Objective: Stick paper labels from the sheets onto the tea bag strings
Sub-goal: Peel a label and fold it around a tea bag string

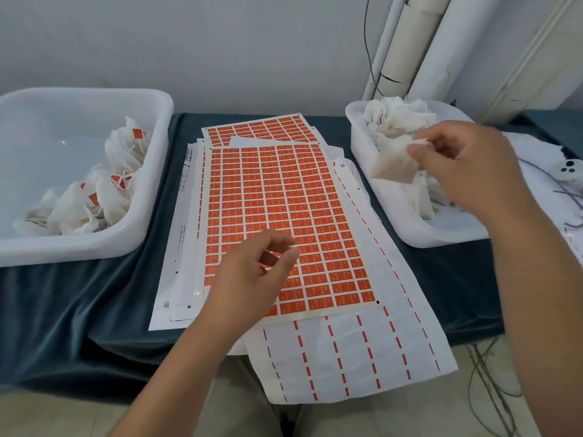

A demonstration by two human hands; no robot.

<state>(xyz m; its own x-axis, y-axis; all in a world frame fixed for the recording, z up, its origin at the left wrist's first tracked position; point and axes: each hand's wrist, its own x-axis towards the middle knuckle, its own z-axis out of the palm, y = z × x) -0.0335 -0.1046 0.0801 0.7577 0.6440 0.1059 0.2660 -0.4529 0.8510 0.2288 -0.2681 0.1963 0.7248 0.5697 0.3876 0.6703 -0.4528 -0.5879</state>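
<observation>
We found the table (79,310) draped in dark teal cloth. A stack of label sheets (284,200) lay down its middle, the top one a full grid of orange labels running from near the far edge toward the near edge. A spent backing sheet (347,357), white with rows of red dashes, lay under the stack and hung over the near edge. The left hand (252,272) hovered over the near left part of the top sheet, fingers curled and thumb tip brought close to the forefinger. Orange showed in the gap, but we could not tell whether that was a label pinched there or the sheet beneath. The right hand (467,165) was over the right tub (407,228), a white plastic one by the table's right edge. It pinched the corner of one tea bag (394,165) between thumb and fingers, the bag hanging tilted above the tub's inside; we could not make out its string. A heap of plain tea bags (394,121) filled the tub's far end. The left tub (79,250), larger and also white, sat at the left edge and held labelled tea bags (104,197) gathered along its right wall, orange tags showing on their strings. A white controller (571,168) lay at the right edge beyond the right tub, and white pipes (410,42) stood against the wall behind the far right corner.
</observation>
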